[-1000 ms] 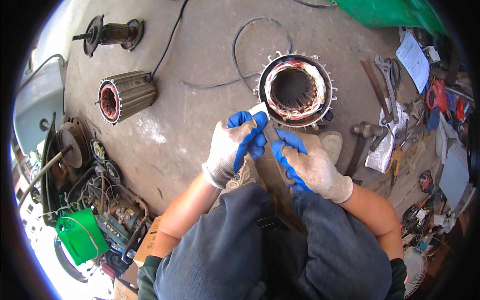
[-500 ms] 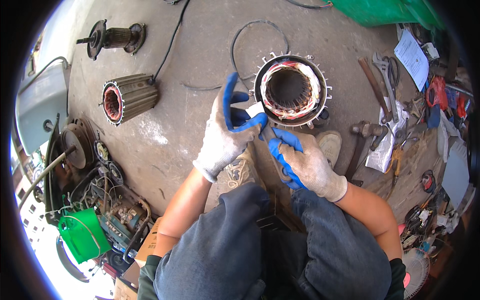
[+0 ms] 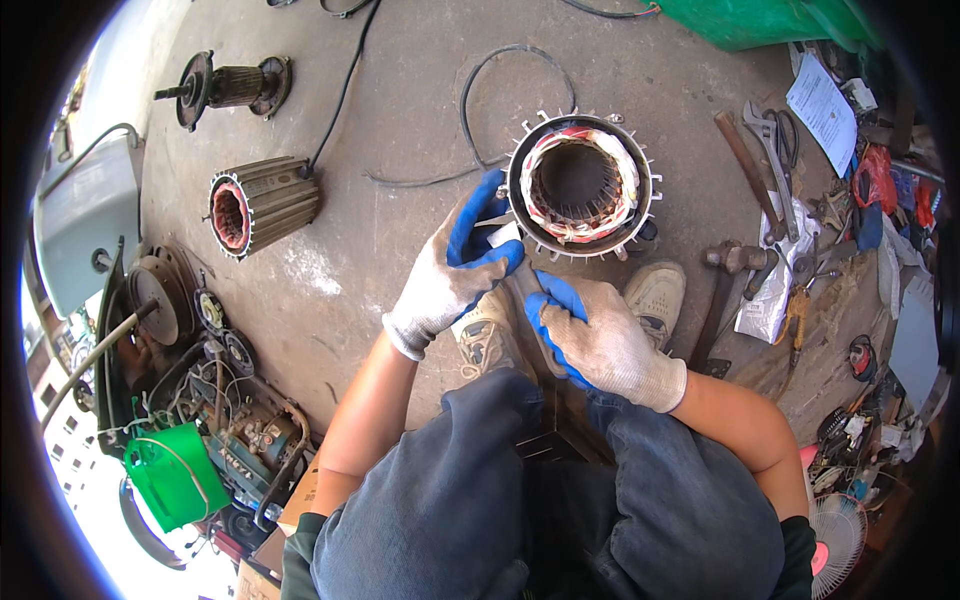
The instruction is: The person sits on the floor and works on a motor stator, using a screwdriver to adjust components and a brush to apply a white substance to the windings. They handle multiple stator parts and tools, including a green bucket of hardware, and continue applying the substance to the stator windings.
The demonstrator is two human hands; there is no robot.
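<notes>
My right hand (image 3: 610,335), in a white glove with blue-coated fingers, is closed round the grey handle of what looks like a wrench (image 3: 525,285). At its upper end my left hand (image 3: 450,265), gloved alike, has its thumb against the tool and its fingers curled behind a pale, flat part of the head. Part of the head is hidden by those fingers. Just beyond stands a motor stator (image 3: 625,235), open end up, with white-bound red windings inside. The left fingertips are close to its rim; whether they touch, I cannot tell.
A ribbed motor housing (image 3: 275,205) lies at left, with a rotor (image 3: 238,87) farther back. A black cable (image 3: 465,110) loops behind the stator. On the right lie a hammer (image 3: 738,258), an adjustable wrench (image 3: 775,165) and papers (image 3: 823,115). A green bucket (image 3: 175,475) stands at lower left.
My left index finger has come down from its raised position toward the tool's head. Both hands have shifted slightly, still at the same tool. The view has tilted a little.
</notes>
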